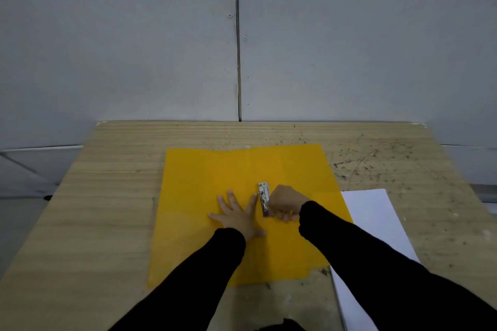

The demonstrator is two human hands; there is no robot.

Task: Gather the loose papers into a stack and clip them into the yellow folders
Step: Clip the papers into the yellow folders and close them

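Note:
A yellow folder [204, 177] lies opened flat on the wooden table, its fold running down the middle. A metal clip [264, 197] is fixed just right of the fold. My left hand [238, 216] presses flat on the folder with fingers spread, right beside the clip. My right hand [285, 203] has its fingers curled and pinches the clip's near end. A stack of white papers [376, 226] lies to the right of the folder, partly under my right sleeve.
The wooden table [107, 196] has scuffed, speckled marks at its back right. A grey panelled wall [161, 48] rises just behind the table's far edge. Bare wood lies left of the folder.

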